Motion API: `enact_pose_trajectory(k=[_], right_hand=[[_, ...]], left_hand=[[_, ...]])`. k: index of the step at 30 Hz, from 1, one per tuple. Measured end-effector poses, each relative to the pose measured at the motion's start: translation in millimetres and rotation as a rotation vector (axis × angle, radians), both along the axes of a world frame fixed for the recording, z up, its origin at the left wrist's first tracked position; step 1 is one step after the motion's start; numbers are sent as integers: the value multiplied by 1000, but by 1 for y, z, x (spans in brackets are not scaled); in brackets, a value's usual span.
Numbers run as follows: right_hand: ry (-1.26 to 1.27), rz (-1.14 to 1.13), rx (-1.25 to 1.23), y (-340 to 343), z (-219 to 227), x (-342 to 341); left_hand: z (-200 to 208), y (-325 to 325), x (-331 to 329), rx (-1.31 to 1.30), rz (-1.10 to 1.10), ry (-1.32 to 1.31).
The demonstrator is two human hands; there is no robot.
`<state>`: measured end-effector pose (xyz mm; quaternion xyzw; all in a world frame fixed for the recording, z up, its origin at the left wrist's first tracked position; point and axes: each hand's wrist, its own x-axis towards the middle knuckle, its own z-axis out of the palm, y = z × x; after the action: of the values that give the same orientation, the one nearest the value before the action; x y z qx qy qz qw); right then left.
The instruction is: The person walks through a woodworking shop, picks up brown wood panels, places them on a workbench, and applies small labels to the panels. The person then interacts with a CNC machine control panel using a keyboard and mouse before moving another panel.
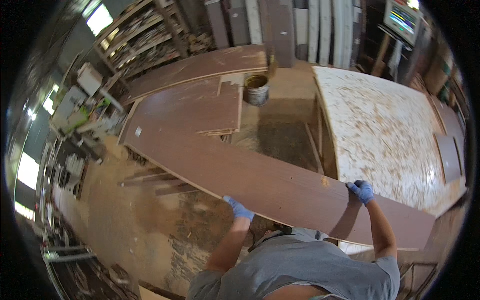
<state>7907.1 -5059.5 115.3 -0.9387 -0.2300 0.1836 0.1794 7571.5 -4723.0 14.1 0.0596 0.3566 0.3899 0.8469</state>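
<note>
Here's the long brown panel [270, 182] slanting from the brown boards [220, 112] over the white surface [382, 135], left grip [239, 208] clamped on its near edge, right grip [361, 191] on its far, seemingly to steady it.

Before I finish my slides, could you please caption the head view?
Gloved left hand and gloved right hand hold opposite edges of a long brown panel near a debris-strewn white tabletop.

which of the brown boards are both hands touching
The long brown board reaching from the left stack over the white table; no hand touches the others.
</note>
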Motion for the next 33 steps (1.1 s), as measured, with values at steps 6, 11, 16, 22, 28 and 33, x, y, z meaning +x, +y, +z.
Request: enact_pose_trajectory(k=[6, 11, 16, 22, 28, 33], right_hand=[[-15, -13, 138, 104, 13, 36], [-110, 41, 175, 169, 5, 133], [-270, 87, 108, 240, 8, 219], [-234, 121, 9, 322, -6, 309], [-158, 108, 103, 451, -34, 407], [-44, 232, 172, 567, -62, 500]], left_hand=[[10, 104, 30, 27, -56, -121], [33, 172, 126, -106, -45, -4], [24, 235, 204, -114, -1, -37], [-14, 308, 278, -137, 40, -137], [-17, 418, 364, -117, 56, -106], [-24, 488, 436, -111, -87, -210]])
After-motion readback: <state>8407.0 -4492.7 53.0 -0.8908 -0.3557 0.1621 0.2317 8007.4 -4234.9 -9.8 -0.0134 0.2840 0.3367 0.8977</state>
